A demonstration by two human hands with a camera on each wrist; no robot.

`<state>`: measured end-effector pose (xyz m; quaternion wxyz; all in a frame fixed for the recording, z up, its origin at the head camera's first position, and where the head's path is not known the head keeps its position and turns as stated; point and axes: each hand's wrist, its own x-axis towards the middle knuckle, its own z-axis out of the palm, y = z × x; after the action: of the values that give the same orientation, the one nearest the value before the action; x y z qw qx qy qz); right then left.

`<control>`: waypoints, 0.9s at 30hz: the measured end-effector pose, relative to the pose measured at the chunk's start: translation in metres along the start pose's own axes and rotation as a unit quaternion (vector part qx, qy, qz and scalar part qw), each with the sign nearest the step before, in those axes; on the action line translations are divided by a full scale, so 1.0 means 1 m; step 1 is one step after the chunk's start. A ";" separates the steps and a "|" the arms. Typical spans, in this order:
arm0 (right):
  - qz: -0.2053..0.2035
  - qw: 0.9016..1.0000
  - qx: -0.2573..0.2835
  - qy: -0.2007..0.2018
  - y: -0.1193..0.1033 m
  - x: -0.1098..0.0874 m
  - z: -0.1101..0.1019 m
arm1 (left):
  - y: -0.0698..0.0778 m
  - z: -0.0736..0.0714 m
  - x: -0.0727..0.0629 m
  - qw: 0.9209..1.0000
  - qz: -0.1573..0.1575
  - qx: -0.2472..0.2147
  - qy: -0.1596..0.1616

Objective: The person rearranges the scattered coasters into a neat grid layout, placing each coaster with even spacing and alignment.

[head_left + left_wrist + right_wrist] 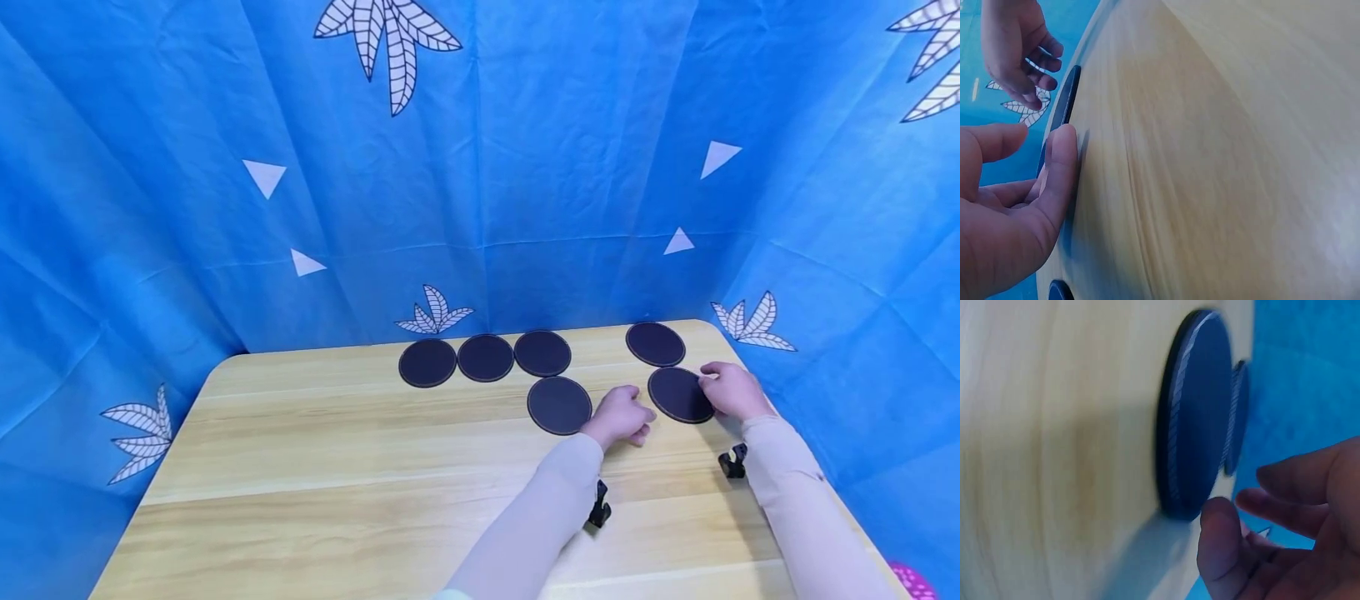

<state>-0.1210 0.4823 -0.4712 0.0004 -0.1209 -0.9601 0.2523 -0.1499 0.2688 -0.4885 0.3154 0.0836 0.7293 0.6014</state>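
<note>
Several dark round coasters with stitched rims lie flat on the wooden table. My right hand (733,390) is at the right edge of the front right coaster (677,395), its fingertips right by the rim. The right wrist view shows its thumb and fingers loosely bent and apart, with nothing between them. Behind that coaster lies another coaster (655,344). Low over the wood, my left hand (619,415) hovers between the front right coaster and a front middle coaster (558,406). Its thumb stands apart from its relaxed fingers in the left wrist view, and it holds nothing.
Along the back edge of the table (300,458), three coasters lie in a row: a left one (427,363), a middle one (486,358) and a right one (542,353). Blue patterned cloth (525,167) hangs behind and at both sides.
</note>
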 end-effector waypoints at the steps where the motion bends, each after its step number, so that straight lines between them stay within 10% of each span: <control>1: 0.000 1.000 -0.016 -0.003 0.004 0.002 0.000 | 0.000 0.002 0.001 1.000 0.000 0.006 0.002; 27: 0.071 0.986 0.125 -0.082 0.010 -0.001 0.005 | 0.011 0.026 0.005 0.994 -0.035 -0.100 0.015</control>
<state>-0.1176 0.4880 -0.4809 -0.0807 -0.1663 -0.9070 0.3784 -0.1422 0.2954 -0.4823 0.3319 0.0169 0.6729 0.6608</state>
